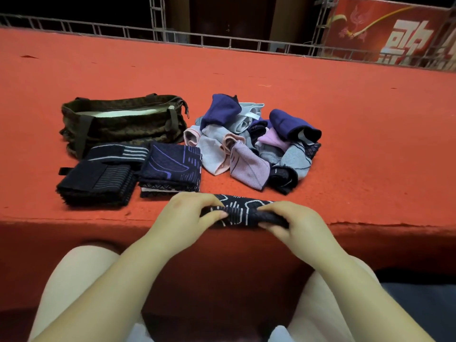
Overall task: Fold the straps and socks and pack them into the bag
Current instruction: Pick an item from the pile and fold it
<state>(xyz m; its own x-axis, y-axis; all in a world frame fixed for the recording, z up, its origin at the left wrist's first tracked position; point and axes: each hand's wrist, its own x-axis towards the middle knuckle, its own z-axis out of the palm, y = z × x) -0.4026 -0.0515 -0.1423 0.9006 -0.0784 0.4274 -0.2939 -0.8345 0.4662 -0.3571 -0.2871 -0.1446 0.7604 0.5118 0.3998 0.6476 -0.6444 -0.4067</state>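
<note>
Two hands are seen on one dark strap [243, 213], which lies along the near edge of the red-covered desk [345, 149], at about 6 o'clock from the heap of socks. The strap is dark navy with pale line markings and is bunched lengthwise. Its left end is pinched by the left hand [190, 215], with the thumb and fingertips curled onto the fabric; its right end is held by the right hand [288, 224], whose fingers are curled over and under the cloth. Each grip is thus narrow and closed on the strap. At 10 o'clock from the held strap, a folded stack of dark straps with purple line patterns [171, 167] is set on the desk, and just beside it, at its 9 o'clock, a second folded stack of black straps with fine grey stripes [97, 183] is placed. Another dark strap with white bands [118, 151] lies at 12 o'clock of that second stack, touching the bag. The camouflage bag [123, 123] stands at 11 o'clock from the hands, its zip open and a pale lining visible inside. At 3 o'clock from the bag, a loose heap of socks [251, 141] in navy, grey, pink and lilac is piled. Bare knees are seen below the desk edge, and a metal truss [158, 18] and a red banner [389, 28] are seen beyond the far edge.
</note>
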